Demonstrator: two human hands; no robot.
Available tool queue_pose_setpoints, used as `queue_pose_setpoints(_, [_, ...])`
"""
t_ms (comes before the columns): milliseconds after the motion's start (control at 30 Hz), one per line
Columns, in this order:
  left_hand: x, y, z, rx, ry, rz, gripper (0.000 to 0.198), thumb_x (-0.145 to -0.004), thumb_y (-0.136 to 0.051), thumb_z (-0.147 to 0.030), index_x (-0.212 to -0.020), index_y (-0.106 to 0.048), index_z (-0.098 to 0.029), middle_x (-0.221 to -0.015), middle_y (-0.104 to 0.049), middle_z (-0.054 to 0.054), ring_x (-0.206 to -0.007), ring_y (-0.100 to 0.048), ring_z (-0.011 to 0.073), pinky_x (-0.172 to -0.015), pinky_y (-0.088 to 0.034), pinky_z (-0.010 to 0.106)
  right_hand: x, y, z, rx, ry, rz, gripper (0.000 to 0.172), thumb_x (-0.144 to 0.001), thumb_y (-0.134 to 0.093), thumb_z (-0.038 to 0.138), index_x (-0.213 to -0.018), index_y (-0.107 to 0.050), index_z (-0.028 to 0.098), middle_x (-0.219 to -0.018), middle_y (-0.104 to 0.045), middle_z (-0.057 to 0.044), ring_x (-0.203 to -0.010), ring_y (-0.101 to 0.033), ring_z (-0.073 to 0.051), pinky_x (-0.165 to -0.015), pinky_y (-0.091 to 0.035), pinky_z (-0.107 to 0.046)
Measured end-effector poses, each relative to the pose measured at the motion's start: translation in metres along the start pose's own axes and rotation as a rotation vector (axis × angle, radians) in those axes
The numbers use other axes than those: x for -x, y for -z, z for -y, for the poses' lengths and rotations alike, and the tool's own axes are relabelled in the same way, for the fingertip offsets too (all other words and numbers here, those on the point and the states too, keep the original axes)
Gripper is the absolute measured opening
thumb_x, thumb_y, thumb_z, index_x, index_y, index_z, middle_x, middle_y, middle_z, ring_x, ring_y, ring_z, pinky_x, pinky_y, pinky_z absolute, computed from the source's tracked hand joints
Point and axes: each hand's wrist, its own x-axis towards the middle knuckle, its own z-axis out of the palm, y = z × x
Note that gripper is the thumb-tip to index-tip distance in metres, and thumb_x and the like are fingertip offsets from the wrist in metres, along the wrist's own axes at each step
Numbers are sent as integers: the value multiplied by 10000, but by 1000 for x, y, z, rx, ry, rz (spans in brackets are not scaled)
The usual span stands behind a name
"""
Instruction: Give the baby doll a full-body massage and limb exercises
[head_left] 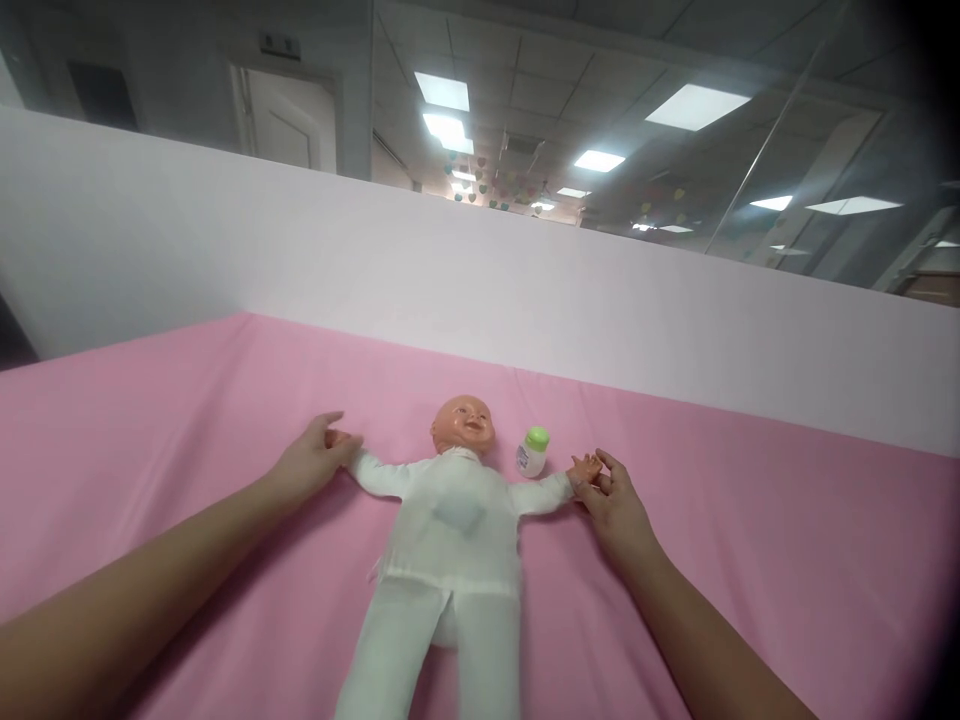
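Observation:
A baby doll point(450, 530) in white clothes lies on its back on a pink sheet point(750, 560), arms stretched out to both sides. My left hand point(311, 462) is closed round the doll's hand at the left. My right hand point(613, 495) grips the doll's other hand at the right with curled fingers. A small white bottle with a green cap point(532, 452) stands on the sheet beside the doll's head, just left of my right hand.
A pale partition wall point(480, 270) runs behind the pink sheet. Above it show an office ceiling with lit panels point(694, 106) and a white door point(285, 120) at the back left.

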Motion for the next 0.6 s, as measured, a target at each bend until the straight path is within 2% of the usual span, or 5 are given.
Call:
queue_pose_setpoints(167, [-3,12,-3,-393,-135,90,722,-914,-555,-644,-1485,-507,-205,-1400,-609,171,-1211,-632,355,-999,-503,489,-5,6,-7,138,-44,54,907,-827,-785,526,-1559,-356,205,-1286,-716,-143,-1124,-725,-310,-1025,-557,-492])
queue_pose_setpoints(267, [10,10,-14,-553,-360,27,664,-918,-574,-549,-1487,-526,-209,-1428,-595,167,-1301,-551,401,-1073,-439,559,-4,7,-7,187,-24,57,887,-838,-770,535,-1557,-363,212,-1282,-718,-136,-1121,-724,-301,-1039,-540,-496])
queue_pose_setpoints(333, [25,3,-24,-588,-564,57,657,-877,-642,-470,-1482,-542,-237,-1453,-578,148,-1358,-495,407,-1115,-411,563,-5,7,-8,173,-15,52,885,-843,-758,541,-1562,-352,223,-1305,-707,-134,-1111,-727,-289,-1013,-555,-479])
queue_pose_setpoints(467, [67,-14,-43,-545,-937,394,743,-847,-687,-327,-1552,-451,-348,-1607,-432,96,-1476,-378,388,-1180,-369,567,-6,6,-7,160,-2,-3,867,-818,-772,518,-1542,-393,227,-1324,-698,-135,-1080,-737,-274,-950,-587,-428])
queue_pose_setpoints(600, [97,-24,-50,-484,-1094,588,952,-789,-754,-338,-1627,-305,-373,-1703,-258,110,-1532,-275,443,-1183,-339,654,-6,2,-1,207,12,-51,837,-810,-767,492,-1518,-422,207,-1256,-728,-133,-1017,-750,-269,-923,-588,-427])
